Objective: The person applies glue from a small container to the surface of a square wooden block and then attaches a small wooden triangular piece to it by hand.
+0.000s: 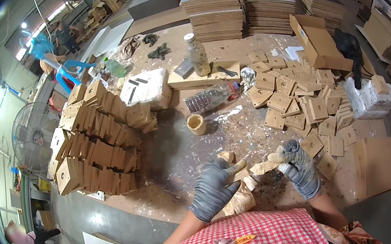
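Note:
My left hand (215, 185), in a grey knitted glove, is closed on a small wooden block (240, 174) near the table's front edge. Just to its right, my right hand (297, 168), gloved alike, pinches a flat, pale, putty-coloured piece (265, 167) whose tip comes close to the block. Whether the two touch, I cannot tell. Under my hands lies a crumpled cream-coloured cloth or bag (240, 200), partly hidden. Beyond them stands a small tan cup (196, 124) with a crusted rim.
Stacked wooden blocks (95, 142) rise at the left. Loose blocks with round holes (280, 100) are heaped at the right, by an open cardboard box (321, 45). A plastic bottle (212, 98) lies mid-table; a jar (197, 56) stands behind it. A fan (33, 138) is at far left.

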The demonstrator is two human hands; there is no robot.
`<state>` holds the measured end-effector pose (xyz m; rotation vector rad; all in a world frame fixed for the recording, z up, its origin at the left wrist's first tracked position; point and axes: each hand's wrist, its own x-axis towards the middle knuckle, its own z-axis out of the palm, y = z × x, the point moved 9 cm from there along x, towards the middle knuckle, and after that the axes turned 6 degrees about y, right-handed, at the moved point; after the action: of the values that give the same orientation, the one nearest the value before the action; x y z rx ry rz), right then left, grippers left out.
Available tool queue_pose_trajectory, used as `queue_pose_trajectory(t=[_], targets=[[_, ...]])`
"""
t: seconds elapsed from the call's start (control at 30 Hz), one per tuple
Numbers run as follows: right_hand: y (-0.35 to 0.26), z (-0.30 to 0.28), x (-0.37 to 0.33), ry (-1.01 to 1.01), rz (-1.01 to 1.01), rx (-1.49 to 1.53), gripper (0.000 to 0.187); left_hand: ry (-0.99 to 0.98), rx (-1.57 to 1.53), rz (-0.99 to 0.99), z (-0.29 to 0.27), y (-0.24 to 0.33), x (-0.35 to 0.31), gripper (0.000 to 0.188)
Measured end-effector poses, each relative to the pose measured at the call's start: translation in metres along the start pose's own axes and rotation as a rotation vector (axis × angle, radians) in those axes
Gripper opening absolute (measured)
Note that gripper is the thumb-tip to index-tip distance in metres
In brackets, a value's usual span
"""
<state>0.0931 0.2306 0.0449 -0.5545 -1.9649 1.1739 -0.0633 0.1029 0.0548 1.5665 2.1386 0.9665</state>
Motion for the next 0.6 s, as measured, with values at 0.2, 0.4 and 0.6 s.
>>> queue_pose_trajectory(t=[0.2, 0.4, 0.6], targets=[[-0.007, 0.002, -0.003, 0.019, -0.037, -0.046, 0.017, 0.082, -0.021, 0.049, -0.011, 0.014, -0.003, 0.051], [-0.011, 0.005, -0.004, -0.018, -0.098, -0.018, 0.018, 0.088, -0.069, 0.047, -0.01, 0.013, -0.004, 0.051], [-0.003, 0.002, -0.008, 0.023, -0.043, -0.03, 0.017, 0.015, 0.015, 0.053, -0.011, 0.02, -0.005, 0.051]])
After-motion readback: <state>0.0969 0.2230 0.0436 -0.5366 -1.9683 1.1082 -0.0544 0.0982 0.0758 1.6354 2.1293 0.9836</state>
